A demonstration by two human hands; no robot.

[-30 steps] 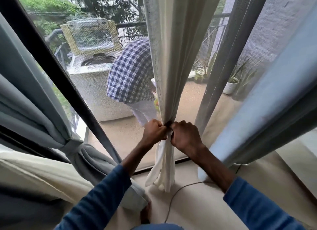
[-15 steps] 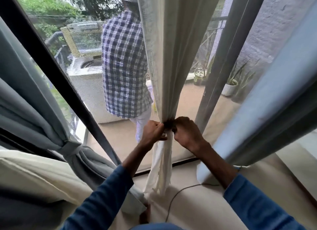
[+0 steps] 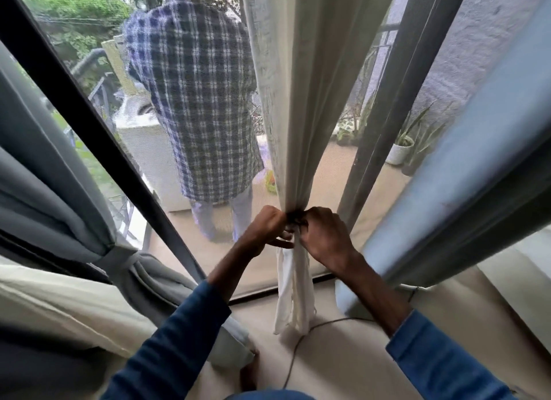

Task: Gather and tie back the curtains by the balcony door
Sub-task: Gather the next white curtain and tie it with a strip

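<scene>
Closest to the camera, both blue sleeves are reaching forward and the forearms are angling in toward one spot. The left hand (image 3: 264, 228) and right hand (image 3: 323, 238) are sitting knuckles-up, nearly touching, both with fingers curled tight into the cream curtain (image 3: 298, 101) right at its pinched waist. I'm guessing they're squeezing from both sides so the folds aren't fanning back out while the knot is getting worked.

There's a dark bit (image 3: 294, 217) wedged between the hands that's probably the tie, but it's too small to call. Below the grip, the curtain's tail is hanging loose down to the floor, next to a thin cable (image 3: 298, 340).

The curtain itself is hanging dead centre in front of the balcony door screen. Off to the left, a grey curtain (image 3: 59, 176) is already sitting cinched with its own band (image 3: 119, 256), and a blue curtain (image 3: 447, 176) is draping on the right. Out on the balcony, someone in a checked shirt (image 3: 193, 101) is standing facing away.
</scene>
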